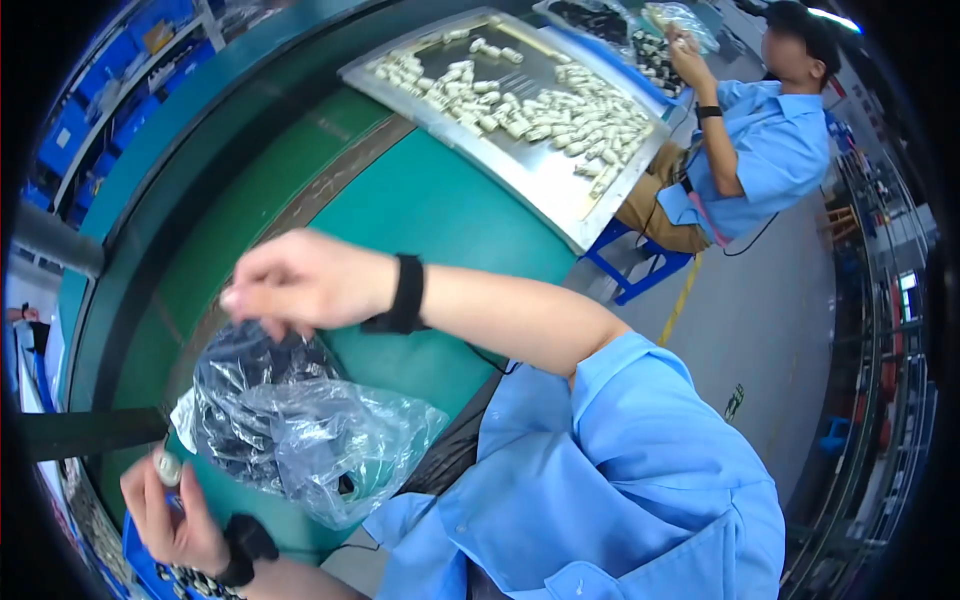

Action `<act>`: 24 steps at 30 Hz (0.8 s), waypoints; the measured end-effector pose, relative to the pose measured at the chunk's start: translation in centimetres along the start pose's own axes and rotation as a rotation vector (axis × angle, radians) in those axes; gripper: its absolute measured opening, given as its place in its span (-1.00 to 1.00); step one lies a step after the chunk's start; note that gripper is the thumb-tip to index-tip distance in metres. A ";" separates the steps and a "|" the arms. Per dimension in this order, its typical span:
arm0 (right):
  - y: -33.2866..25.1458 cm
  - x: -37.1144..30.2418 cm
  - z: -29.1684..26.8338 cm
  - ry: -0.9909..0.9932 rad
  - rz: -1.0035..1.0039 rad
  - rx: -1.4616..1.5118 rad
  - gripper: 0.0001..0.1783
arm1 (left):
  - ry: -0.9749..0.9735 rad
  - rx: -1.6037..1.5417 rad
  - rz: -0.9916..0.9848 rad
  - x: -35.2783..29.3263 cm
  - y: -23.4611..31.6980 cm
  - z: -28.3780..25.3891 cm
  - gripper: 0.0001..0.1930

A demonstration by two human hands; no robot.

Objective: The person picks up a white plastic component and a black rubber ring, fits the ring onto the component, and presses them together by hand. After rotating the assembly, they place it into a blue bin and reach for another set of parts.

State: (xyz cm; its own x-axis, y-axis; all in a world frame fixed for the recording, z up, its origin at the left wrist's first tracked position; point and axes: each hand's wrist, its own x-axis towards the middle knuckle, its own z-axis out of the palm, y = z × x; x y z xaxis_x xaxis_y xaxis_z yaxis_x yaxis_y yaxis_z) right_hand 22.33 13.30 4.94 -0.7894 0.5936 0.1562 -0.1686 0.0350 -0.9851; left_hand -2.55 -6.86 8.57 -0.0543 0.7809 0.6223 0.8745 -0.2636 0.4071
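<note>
Near the lower left, my left hand [178, 525] is closed around a small off-white cylindrical part [168, 468], held up between thumb and fingers. My right hand [312, 280] hovers over a clear plastic bag [350, 440] with dark pieces [240, 385] in it. Its thumb and fingers are drawn together in a pinch, slightly blurred; what they hold, if anything, I cannot make out. The bag lies crumpled on the green work surface [420, 220], between my two hands.
A metal-framed tray [540, 185] holds many off-white cylindrical parts [520, 115]. A blue bin [140, 560] stands beside my left wrist. At the far right a co-worker [770, 140] sits on a blue stool [640, 270], hands at another bag [680, 22]. Shelves with blue boxes [110, 65] stand far left.
</note>
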 end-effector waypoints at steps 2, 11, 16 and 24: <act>0.3 -2.2 -4.3 0.246 -0.196 -0.321 -0.69 | -0.037 0.012 -0.178 -1.3 0.6 -2.5 -0.79; -1.5 -15.2 -22.2 0.846 0.470 -1.532 -0.69 | -0.345 0.841 -0.754 -8.7 -4.4 -12.6 -0.54; -0.3 -17.2 -25.2 0.834 0.789 -1.563 -0.70 | -0.425 0.950 -0.959 -10.3 -8.5 -15.0 -0.46; 0.8 -16.4 -26.7 0.728 0.710 -1.449 -0.71 | -0.498 0.581 -1.011 -19.7 -24.4 -20.5 -0.72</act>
State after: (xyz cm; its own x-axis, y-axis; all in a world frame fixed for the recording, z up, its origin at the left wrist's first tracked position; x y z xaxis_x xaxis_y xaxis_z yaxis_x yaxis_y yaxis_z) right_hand 50.91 25.04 -0.33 -0.0057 0.9989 0.0467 0.9849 0.0137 -0.1728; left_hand -32.72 -27.40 0.10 -0.7430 0.6491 -0.1633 0.6379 0.7606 0.1211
